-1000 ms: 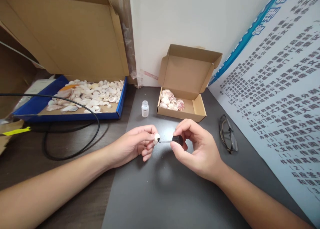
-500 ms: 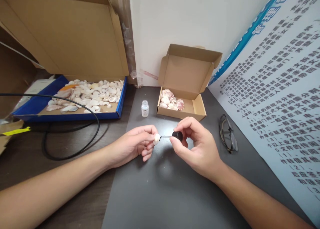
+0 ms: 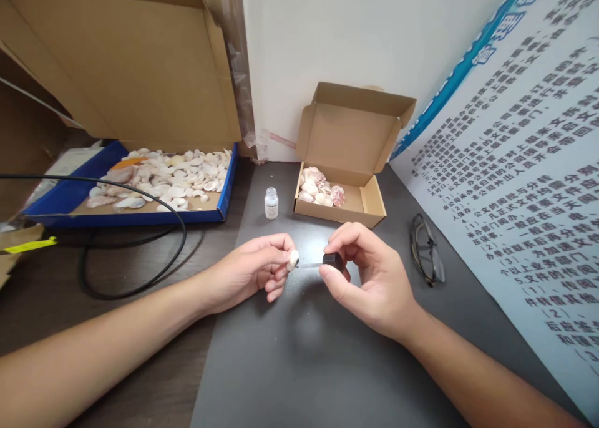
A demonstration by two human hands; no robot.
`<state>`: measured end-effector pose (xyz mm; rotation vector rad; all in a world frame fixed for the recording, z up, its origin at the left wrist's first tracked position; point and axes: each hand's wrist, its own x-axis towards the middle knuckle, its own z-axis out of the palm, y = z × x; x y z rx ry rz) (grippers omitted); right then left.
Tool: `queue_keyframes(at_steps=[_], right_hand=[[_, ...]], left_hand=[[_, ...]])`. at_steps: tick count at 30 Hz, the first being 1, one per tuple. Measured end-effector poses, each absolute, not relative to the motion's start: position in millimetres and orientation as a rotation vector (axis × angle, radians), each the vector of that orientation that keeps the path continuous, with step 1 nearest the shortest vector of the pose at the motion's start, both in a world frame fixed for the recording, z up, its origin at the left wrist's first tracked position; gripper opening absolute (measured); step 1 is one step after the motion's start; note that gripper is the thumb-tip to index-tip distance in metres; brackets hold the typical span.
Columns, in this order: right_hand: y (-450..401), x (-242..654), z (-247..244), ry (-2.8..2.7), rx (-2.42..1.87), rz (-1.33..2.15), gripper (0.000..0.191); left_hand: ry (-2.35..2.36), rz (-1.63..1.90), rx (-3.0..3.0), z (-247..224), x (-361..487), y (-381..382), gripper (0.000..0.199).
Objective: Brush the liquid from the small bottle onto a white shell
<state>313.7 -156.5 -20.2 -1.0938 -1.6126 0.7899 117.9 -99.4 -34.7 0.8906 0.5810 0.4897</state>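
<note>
My left hand (image 3: pixel 259 267) pinches a small white ribbed shell (image 3: pixel 293 259) between thumb and fingers. My right hand (image 3: pixel 369 275) grips a black cap (image 3: pixel 332 261) that has a thin applicator rod reaching left. The rod's tip is at the lower part of the shell, where a dark patch shows. Behind the hands a small clear glass bottle (image 3: pixel 271 204) stands upright without a cap on the dark mat (image 3: pixel 299 365).
A blue-edged box (image 3: pixel 196 216) at left holds many shells. Behind the mat's middle, an open cardboard box (image 3: pixel 337 212) holds several shells. Glasses (image 3: pixel 427 251) lie at right beside a printed sheet (image 3: pixel 528 184). A black cable (image 3: pixel 183 247) loops at left.
My right hand has shifted slightly down with the black cap, and the rod's tip has moved lower along the shell. More dark colour shows on the shell. My left hand has barely moved.
</note>
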Motion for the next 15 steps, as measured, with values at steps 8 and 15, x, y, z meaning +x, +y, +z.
queue_keyframes(at_steps=[8,15], right_hand=[[-154.1,313.6,-19.7,-1.665,-1.183,0.683,0.017],[-154.2,315.1,-20.0,-1.591,-1.162,0.659,0.016]], left_hand=[[0.593,0.489,0.895,-34.2,118.2,-99.6,0.014],[0.586,0.488,0.891,-34.2,117.3,-99.7,0.012]])
